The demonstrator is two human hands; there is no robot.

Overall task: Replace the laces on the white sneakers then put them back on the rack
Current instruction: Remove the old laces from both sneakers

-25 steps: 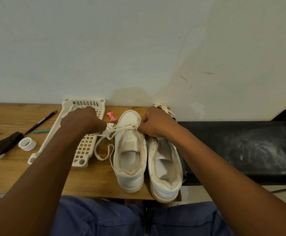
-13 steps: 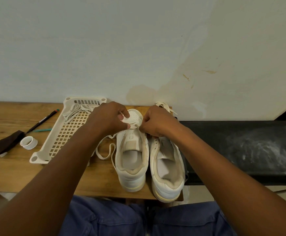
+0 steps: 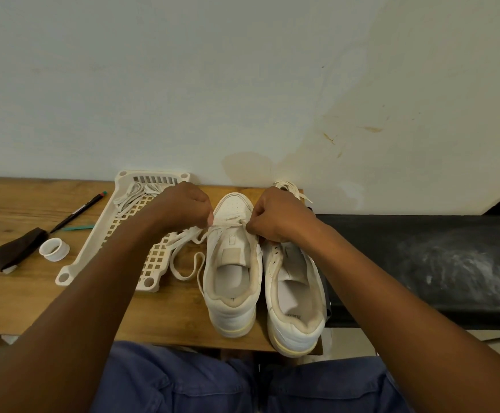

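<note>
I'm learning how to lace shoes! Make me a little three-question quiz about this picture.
1. True or false: both sneakers already have laces through every eyelet.
2. Which sneaker are the left hand and right hand working on?
A. the left sneaker
B. the right sneaker
C. neither
3. Fill in the blank: a bunch of loose laces lies in the white plastic ____.

Key
1. False. The right sneaker's eyelets look empty, and the left one has a lace only near the toe.
2. A. Both hands pinch the lace across its front.
3. rack
</note>
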